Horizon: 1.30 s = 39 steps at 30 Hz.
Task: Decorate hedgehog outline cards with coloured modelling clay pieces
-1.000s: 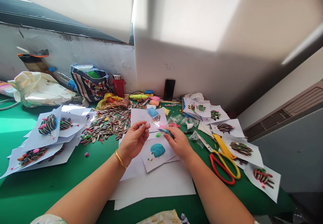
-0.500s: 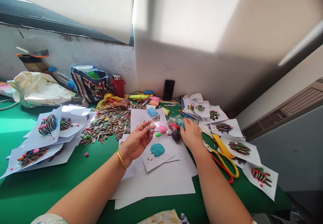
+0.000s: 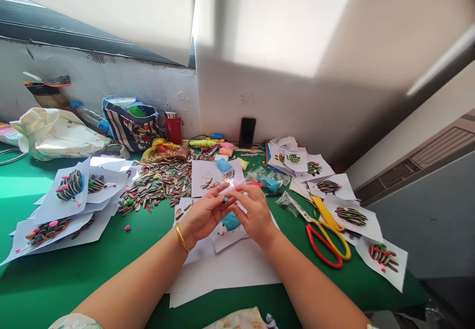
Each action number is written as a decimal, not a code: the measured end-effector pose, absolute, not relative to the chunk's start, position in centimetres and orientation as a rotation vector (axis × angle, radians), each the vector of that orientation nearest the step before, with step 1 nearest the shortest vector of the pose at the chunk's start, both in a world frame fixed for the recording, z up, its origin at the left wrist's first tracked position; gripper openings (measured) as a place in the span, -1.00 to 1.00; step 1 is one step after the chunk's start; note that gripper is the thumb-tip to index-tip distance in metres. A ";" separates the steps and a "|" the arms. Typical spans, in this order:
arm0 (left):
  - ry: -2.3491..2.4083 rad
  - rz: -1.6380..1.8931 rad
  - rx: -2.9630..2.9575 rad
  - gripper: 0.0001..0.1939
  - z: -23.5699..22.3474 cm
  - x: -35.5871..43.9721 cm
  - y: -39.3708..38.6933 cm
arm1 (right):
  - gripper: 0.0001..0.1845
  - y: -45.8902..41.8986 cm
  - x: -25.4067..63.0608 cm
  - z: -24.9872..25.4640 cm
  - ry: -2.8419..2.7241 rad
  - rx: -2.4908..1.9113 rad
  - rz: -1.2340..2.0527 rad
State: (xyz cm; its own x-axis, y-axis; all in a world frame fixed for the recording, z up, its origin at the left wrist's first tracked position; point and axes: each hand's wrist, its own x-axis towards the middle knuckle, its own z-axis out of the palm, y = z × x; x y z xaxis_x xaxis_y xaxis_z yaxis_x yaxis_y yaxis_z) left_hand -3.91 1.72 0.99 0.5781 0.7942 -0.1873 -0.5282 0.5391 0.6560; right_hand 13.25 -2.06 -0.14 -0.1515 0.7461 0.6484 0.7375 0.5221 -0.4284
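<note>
My left hand (image 3: pixel 204 216), wearing a gold bangle, is palm up over the papers. A small bit of blue modelling clay (image 3: pixel 225 200) shows at its fingertips. My right hand (image 3: pixel 257 215) meets it there, its fingers closed over the same spot and partly hiding the clay. Below them lies a white card (image 3: pixel 221 243) with a drawn hedgehog, its body filled with flat blue clay (image 3: pixel 231 222). Larger paper sheets (image 3: pixel 237 272) lie under the card. Behind the hands, a plastic bag of blue clay (image 3: pixel 271 184) rests on the table.
A heap of striped sunflower seeds (image 3: pixel 159 180) spreads at left centre. Seed-covered hedgehog cards lie in a left pile (image 3: pixel 48 210) and a right row (image 3: pixel 374 217). Red-and-yellow scissors (image 3: pixel 326 242) lie at right. A phone (image 3: pixel 247 132) and red flask (image 3: pixel 173 127) stand behind.
My right hand has come back from the bagged clay toward me and left, joining my left hand over the hedgehog card. The bagged clay behind is now more exposed.
</note>
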 end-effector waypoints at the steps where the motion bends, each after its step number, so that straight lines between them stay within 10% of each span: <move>1: 0.494 0.814 0.598 -0.58 0.9 -3.8 1.5 | -0.74 -2.1 13.0 -0.2 -1.878 -1.222 0.027; 39: 0.752 0.979 0.795 -0.70 1.0 -3.6 1.5 | -0.80 -1.4 12.7 0.6 -1.760 -1.143 0.266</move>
